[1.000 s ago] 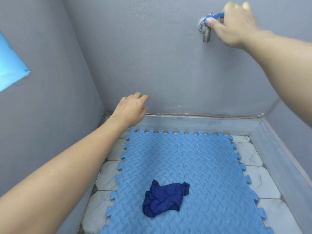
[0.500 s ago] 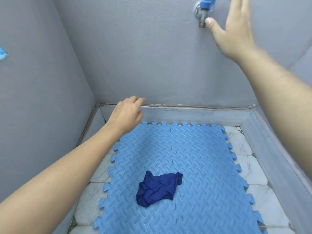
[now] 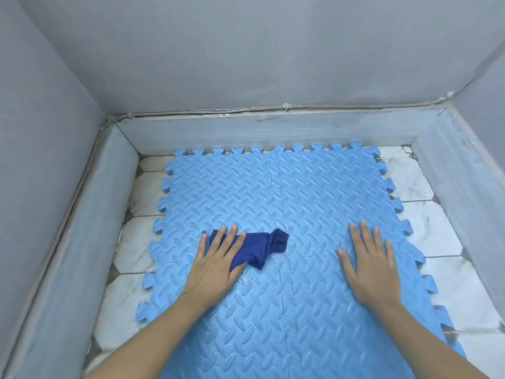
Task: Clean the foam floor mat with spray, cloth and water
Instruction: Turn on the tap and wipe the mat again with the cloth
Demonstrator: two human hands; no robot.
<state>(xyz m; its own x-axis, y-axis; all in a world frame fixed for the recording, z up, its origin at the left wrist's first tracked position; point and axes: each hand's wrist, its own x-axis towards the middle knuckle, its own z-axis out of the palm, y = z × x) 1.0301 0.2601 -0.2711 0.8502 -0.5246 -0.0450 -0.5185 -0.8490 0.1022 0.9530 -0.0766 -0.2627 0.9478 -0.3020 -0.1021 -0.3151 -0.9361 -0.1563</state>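
Now both hands are down flat on the foam floor mat point(image 3: 314, 192), palms down, fingers spread. Left hand point(image 3: 216, 262) at about 9 o'clock of mat centre, fingers extended over the left part of the dark blue cloth point(image 3: 259, 248), pressing it against the mat; not curled around it. Cloth crumpled, its free end trailing toward 3 o'clock, just short of the centre seam. Right hand point(image 3: 373, 265) at about 3 o'clock, open, holding nothing, resting directly on the mat, well apart from the cloth. Mat light blue, interlocking edge tabs, lying on pale floor tiles point(image 3: 426, 233); grey wall point(image 3: 246, 56) at 12 o'clock
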